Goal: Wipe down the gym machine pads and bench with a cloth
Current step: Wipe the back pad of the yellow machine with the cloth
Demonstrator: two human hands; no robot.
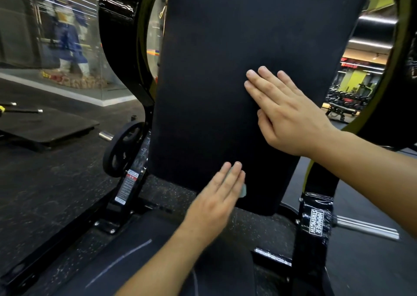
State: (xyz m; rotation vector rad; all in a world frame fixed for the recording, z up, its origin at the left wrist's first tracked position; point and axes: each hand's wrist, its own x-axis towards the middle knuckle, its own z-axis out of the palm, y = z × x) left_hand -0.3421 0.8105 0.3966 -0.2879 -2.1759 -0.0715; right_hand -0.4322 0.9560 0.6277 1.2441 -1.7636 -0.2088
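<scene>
two hands (285, 112) (215, 196), one cloth (242, 188), one pad (237, 74)

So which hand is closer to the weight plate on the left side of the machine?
Left. The left hand presses a cloth low on the back pad, a short way right of the weight plate. The right hand lies flat higher up, farther right.

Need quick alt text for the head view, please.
Left hand presses a pale cloth flat on the black back pad near its lower edge. Right hand rests flat higher up.
</scene>
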